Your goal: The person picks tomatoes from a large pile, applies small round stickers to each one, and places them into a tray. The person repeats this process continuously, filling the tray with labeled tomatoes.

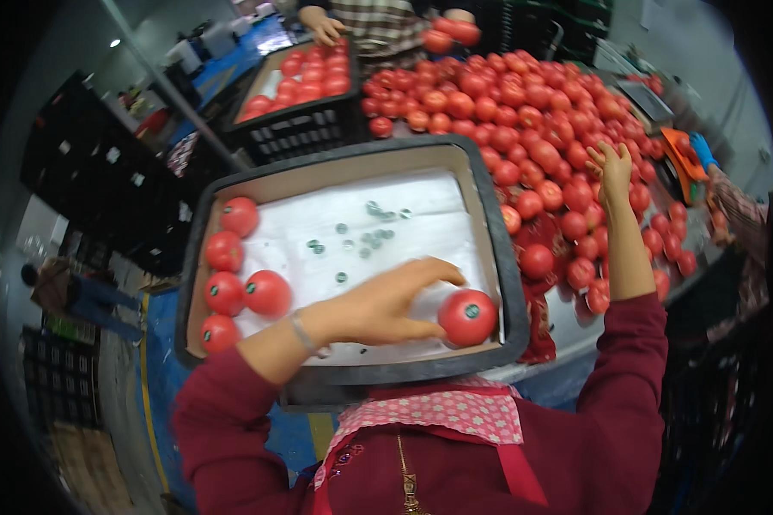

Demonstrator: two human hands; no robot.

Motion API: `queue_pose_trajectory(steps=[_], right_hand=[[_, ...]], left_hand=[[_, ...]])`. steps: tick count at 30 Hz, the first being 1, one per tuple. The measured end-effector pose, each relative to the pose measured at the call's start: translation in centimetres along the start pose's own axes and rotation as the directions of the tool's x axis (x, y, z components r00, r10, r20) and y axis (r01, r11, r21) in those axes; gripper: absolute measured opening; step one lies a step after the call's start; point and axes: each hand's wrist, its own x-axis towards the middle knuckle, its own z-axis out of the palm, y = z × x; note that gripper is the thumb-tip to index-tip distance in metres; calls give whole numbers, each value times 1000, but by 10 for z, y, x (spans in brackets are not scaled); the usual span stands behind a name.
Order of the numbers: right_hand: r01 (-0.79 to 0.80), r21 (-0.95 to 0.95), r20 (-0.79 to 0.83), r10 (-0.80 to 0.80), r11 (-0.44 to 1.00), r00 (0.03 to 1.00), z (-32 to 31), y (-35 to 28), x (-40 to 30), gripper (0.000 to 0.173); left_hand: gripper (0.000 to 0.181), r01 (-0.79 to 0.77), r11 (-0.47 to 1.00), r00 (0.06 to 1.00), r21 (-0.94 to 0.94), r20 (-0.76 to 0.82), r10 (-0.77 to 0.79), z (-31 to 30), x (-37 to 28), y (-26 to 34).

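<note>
In the head view, a black crate lined with cardboard and white paper lies before me. My left hand reaches across it, fingers apart, beside a stickered tomato at the right end; fingertips are close to it, and whether they touch is unclear. Several stickered tomatoes line the crate's left wall, with one tomato standing just inside that row. Small round green stickers are scattered on the paper. My right hand, fingers spread and holding nothing visible, is over the large tomato pile on the table.
Behind stands another black crate of tomatoes, with a person's hand at it. At right, a person's blue-gloved hand is at an orange tray. A red cloth lies beside my crate. Stacked black crates stand left.
</note>
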Motion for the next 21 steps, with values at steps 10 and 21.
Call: queue_pose_trajectory(steps=[10,21], right_hand=[[84,80,768,-115,993,631,246,-78,-202,68],[-100,-61,847,105,993,522,261,-18,-215,53]], left_hand=[[73,-201,976,976,81,-68,207,41,24,-28],[78,-121,989,928,-89,-364,81,8,11,-29]])
